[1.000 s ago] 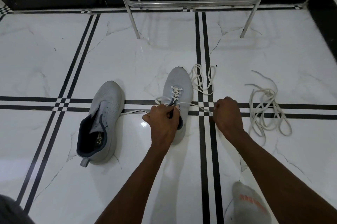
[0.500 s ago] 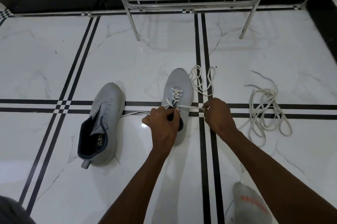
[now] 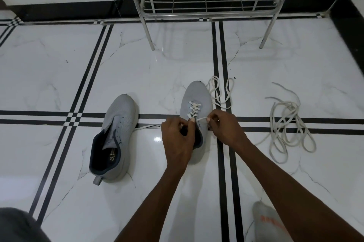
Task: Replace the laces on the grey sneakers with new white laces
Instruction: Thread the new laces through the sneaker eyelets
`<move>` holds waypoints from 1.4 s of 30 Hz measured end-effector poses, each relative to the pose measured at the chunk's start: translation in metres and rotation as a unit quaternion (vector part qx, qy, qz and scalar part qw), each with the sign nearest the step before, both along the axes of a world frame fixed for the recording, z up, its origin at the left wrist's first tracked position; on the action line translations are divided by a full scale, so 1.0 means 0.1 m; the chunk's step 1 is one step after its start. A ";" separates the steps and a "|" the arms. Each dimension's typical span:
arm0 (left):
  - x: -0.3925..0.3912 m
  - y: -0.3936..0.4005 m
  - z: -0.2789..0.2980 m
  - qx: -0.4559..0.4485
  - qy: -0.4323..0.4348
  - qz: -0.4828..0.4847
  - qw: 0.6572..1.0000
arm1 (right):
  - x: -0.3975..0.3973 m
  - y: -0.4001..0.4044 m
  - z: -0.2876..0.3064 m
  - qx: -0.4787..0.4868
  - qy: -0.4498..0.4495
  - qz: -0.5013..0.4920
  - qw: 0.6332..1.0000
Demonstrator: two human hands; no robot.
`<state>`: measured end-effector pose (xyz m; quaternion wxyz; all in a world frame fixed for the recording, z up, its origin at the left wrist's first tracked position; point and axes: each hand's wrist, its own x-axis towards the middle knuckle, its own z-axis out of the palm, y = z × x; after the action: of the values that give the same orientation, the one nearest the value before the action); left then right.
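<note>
Two grey sneakers stand on the floor. The right sneaker (image 3: 197, 94) carries a white lace (image 3: 194, 108) crossed through its front eyelets. My left hand (image 3: 177, 139) grips the sneaker's collar and covers its rear eyelets. My right hand (image 3: 224, 127) pinches one end of the white lace just right of the tongue. The lace's other end (image 3: 145, 127) trails left on the floor. The left sneaker (image 3: 116, 137) has no lace and lies apart from both hands.
A loose white lace (image 3: 220, 92) lies coiled by the right sneaker's toe. A tangle of greyish laces (image 3: 285, 125) lies further right. A metal rack (image 3: 204, 5) stands by the far wall. My socked foot (image 3: 266, 222) shows at the bottom right.
My right hand has moved left, from well right of the sneaker to close beside the tongue, still pinching the lace end. My left hand has stayed on the collar.
</note>
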<state>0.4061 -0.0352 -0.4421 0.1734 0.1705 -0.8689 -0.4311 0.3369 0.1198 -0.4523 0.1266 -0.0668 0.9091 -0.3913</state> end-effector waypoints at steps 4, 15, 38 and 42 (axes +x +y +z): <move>-0.19 -0.29 -0.08 0.044 -0.055 -0.048 0.996 | -0.02 0.03 0.15 -0.064 -0.094 -0.038 0.993; -0.25 -0.41 -0.07 -0.045 -0.211 -0.144 0.966 | -0.01 0.07 0.17 -0.277 -0.279 -0.221 0.893; -0.64 -0.33 0.49 0.356 -0.135 -0.145 0.913 | -0.22 -0.34 0.52 -0.426 -0.217 -0.163 0.863; -0.67 -0.27 0.43 0.297 -0.131 -0.197 0.925 | -0.25 -0.32 0.49 -0.358 -0.163 -0.118 0.912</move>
<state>0.3393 -0.0626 -0.3992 -0.0890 0.0945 -0.7318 -0.6691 0.3124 0.0876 -0.4037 0.1939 0.0648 0.6759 -0.7080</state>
